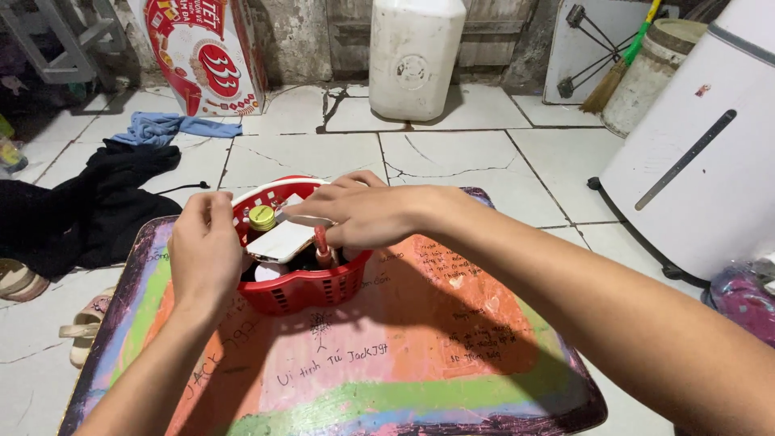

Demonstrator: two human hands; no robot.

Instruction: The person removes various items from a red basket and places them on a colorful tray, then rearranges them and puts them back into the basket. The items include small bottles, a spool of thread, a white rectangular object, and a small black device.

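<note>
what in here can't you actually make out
- Head view: most of what is in the red basket, covered by the right hand and a white card.
- Left hand: its fingertips, curled behind the rim.
- Dark heap: cut by the left edge.

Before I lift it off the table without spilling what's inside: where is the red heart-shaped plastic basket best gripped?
Probably by its two outer side walls, one hand from each side. The red heart-shaped plastic basket sits upright on the painted table, and its open top is crowded with a yellow-capped bottle and a white card. The left hand is already at the left rim; the right hand covers the top.
</note>
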